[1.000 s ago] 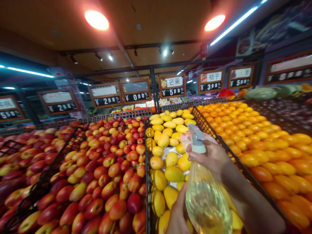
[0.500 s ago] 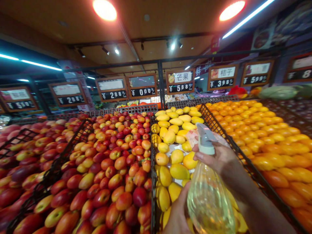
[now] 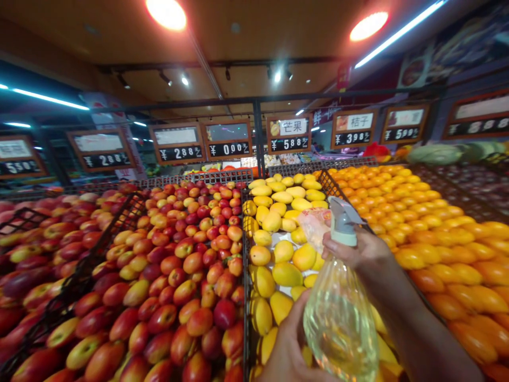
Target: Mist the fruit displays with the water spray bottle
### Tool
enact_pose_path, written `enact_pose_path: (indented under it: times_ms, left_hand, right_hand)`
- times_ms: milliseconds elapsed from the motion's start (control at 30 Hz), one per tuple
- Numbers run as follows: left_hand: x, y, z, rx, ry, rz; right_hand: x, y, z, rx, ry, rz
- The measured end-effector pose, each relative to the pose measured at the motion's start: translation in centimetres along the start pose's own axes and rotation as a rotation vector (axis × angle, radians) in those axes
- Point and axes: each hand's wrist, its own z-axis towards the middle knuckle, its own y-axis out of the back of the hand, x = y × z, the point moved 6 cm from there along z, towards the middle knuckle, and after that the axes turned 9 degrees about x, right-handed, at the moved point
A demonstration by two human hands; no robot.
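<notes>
The right hand wrapped the spray bottle neck; the left hand, at seven o'clock, cupped its slippery, liquid-heavy belly.

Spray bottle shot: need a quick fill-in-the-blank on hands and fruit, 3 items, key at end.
1. The right hand grips the spray bottle at its ____.
2. The left hand supports the bottle from ____.
3. The bottle is held over the bin of ____ fruit, between the red fruit and the oranges.

Missing words: neck; below; yellow
</notes>
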Motion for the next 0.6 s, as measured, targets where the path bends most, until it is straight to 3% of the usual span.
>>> enact_pose_path:
  times_ms: [167, 400, 600]
  left_hand:
    - [1.3, 0.3, -0.4, -0.018, -0.018, -0.028]
    - [2.0, 0.5, -0.4, -0.010, -0.080, -0.048]
    - [3.4, 1.6, -1.1, -0.153, -0.017, 0.105]
  right_hand:
    - [0.2, -0.2, -0.1, 0.022, -0.024, -0.020]
    - [1.9, -1.6, -0.1, 0.093, 0.101, -0.065]
    - [2.5, -2.6, -0.1, 0.145, 0.148, -0.065]
